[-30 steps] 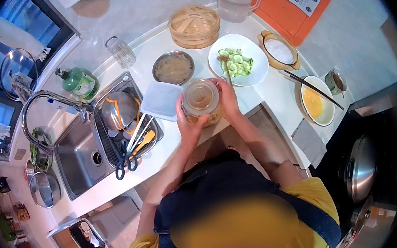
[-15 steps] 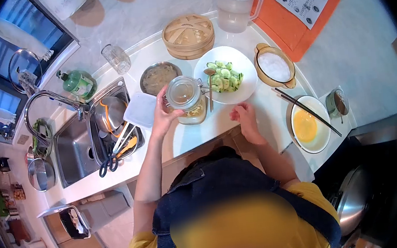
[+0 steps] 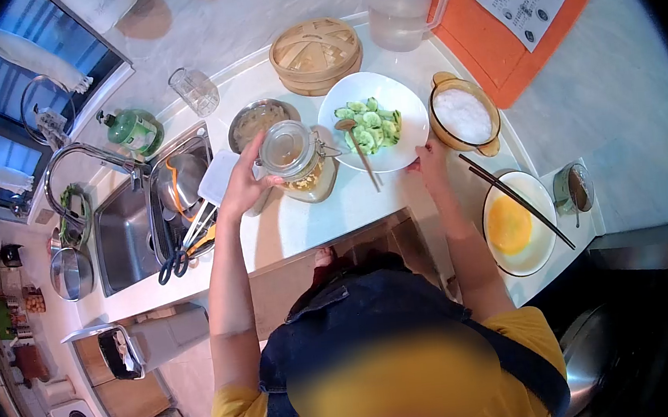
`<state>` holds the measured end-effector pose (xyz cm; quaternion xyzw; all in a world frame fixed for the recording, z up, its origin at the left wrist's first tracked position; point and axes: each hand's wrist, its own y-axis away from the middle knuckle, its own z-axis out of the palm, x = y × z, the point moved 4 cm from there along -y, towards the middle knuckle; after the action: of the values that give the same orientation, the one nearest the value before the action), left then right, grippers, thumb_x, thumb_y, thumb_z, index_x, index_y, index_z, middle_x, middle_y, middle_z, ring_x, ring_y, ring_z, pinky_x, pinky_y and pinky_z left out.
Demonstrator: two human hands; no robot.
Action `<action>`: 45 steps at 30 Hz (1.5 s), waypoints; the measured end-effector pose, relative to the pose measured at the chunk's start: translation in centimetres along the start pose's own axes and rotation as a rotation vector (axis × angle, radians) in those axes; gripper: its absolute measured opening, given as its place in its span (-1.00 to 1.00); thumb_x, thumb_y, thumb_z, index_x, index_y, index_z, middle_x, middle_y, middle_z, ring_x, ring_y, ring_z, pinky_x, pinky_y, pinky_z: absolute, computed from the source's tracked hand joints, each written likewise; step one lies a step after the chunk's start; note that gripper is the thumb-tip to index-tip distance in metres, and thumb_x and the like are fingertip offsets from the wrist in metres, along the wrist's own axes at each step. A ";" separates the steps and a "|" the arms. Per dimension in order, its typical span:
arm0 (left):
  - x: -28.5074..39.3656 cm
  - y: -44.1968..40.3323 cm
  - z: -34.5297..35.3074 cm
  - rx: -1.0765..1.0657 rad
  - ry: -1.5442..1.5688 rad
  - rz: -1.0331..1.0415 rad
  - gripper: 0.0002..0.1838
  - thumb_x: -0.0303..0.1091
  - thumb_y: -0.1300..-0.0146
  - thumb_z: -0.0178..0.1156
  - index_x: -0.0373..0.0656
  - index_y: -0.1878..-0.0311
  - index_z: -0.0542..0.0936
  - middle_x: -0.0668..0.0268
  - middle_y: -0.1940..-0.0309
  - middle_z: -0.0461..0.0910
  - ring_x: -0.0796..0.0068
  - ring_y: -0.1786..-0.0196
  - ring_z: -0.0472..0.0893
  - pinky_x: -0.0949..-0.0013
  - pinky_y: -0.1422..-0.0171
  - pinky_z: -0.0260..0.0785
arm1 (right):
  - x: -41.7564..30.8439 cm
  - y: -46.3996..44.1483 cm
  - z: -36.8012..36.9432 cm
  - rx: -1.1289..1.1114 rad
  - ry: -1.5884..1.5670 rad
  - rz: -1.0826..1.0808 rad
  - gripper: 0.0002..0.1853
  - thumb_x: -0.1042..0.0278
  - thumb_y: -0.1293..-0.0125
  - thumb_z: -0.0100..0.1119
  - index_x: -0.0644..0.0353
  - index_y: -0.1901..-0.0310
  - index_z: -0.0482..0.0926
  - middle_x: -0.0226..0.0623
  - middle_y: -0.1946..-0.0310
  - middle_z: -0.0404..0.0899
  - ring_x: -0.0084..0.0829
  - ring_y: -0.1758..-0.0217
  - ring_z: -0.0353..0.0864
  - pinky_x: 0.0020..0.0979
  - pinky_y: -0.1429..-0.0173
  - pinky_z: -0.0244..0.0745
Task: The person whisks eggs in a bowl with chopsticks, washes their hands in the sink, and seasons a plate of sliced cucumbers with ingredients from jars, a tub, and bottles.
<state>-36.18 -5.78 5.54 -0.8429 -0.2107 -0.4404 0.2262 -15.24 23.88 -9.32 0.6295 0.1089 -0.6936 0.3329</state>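
Note:
My left hand [image 3: 245, 186] is wrapped round the side of a clip-top glass jar [image 3: 314, 183] standing on the counter; pale yellowish bits show inside under its glass lid. With thumb and fingers, my right hand [image 3: 431, 165] pinches the near right rim of a white plate [image 3: 411, 149]. On that plate lie sliced cucumbers [image 3: 375, 130]. A wooden spoon [image 3: 363, 156] rests across the plate's near left side, its handle sticking out over the rim. Behind the jar, a metal bowl [image 3: 249, 120] with soaking pale contents is partly hidden.
To the right are a lidded-style amber pot of white grains [image 3: 463, 114], a bowl of beaten egg [image 3: 510, 225] with chopsticks [image 3: 518, 200] across it, and a small glass jar [image 3: 573, 188]. A bamboo steamer [image 3: 316, 56] and water pitcher [image 3: 398, 13] stand behind. The sink [image 3: 124, 237] is left.
My right hand has moved up and right, from near the counter's front edge to the plate's rim. The jar has shifted slightly left, and the spoon now lies at a different slant.

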 end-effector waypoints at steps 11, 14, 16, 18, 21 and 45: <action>1.8 -0.9 1.3 0.177 -0.280 0.247 -0.14 -0.16 0.25 0.41 -0.17 -0.22 0.33 -0.01 -0.18 0.30 0.05 -0.22 0.33 0.17 -0.29 0.17 | -5.9 4.2 2.3 -0.105 1.175 -1.142 -0.64 0.52 -0.01 0.09 0.03 0.10 0.57 -0.29 0.31 0.45 -0.27 0.14 0.42 -0.30 0.01 0.30; 0.4 -0.8 1.4 0.287 -0.262 0.288 -0.25 -0.23 0.15 0.32 -0.18 -0.20 0.35 0.04 -0.13 0.38 0.06 -0.12 0.43 0.20 -0.26 0.21 | -7.7 4.6 4.3 -0.510 1.238 -1.225 -0.56 0.56 0.00 0.03 -0.18 0.09 0.59 -0.39 0.27 0.45 -0.33 0.12 0.42 -0.37 0.01 0.30; -2.2 -0.8 0.7 0.438 0.201 0.091 -0.34 -0.03 -0.09 0.15 -0.18 -0.22 0.32 0.08 -0.09 0.42 0.16 -0.06 0.49 0.25 -0.21 0.26 | -8.1 4.7 5.9 -0.804 1.349 -1.268 -0.58 0.55 0.01 0.03 -0.14 0.10 0.58 -0.42 0.25 0.44 -0.34 0.14 0.43 -0.38 0.00 0.31; -3.8 -1.0 0.8 0.472 0.587 0.043 -0.35 0.07 -0.18 -0.04 -0.16 -0.24 0.29 0.09 -0.07 0.43 0.20 -0.02 0.51 0.27 -0.17 0.28 | -8.4 4.5 6.6 -0.852 1.349 -1.278 -0.60 0.54 0.02 0.05 -0.09 0.11 0.57 -0.39 0.24 0.45 -0.33 0.14 0.44 -0.37 0.02 0.33; -4.6 -0.4 1.1 0.514 0.949 -0.060 -0.23 0.30 -0.28 -0.50 -0.13 -0.29 0.20 0.06 -0.04 0.44 0.27 0.06 0.53 0.29 -0.08 0.31 | -8.3 4.4 7.1 -0.914 1.289 -1.290 -0.68 0.53 0.01 0.07 0.04 0.15 0.54 -0.31 0.21 0.45 -0.28 0.14 0.46 -0.34 0.06 0.38; -7.8 -0.2 4.9 0.674 1.174 -0.184 -0.60 -0.35 -0.26 0.00 -0.32 -0.12 0.29 0.11 0.07 0.50 0.24 -0.05 0.50 0.25 -0.25 0.20 | -13.9 15.0 15.3 -0.375 0.625 -0.858 -0.83 0.59 -0.12 0.15 0.29 0.22 0.47 -0.12 0.37 0.56 -0.23 0.33 0.57 -0.34 0.24 0.49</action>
<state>-37.20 -4.05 -3.44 -0.3267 -0.2496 -0.7524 0.5147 -18.70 8.38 10.69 0.6343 0.5702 -0.5160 0.0790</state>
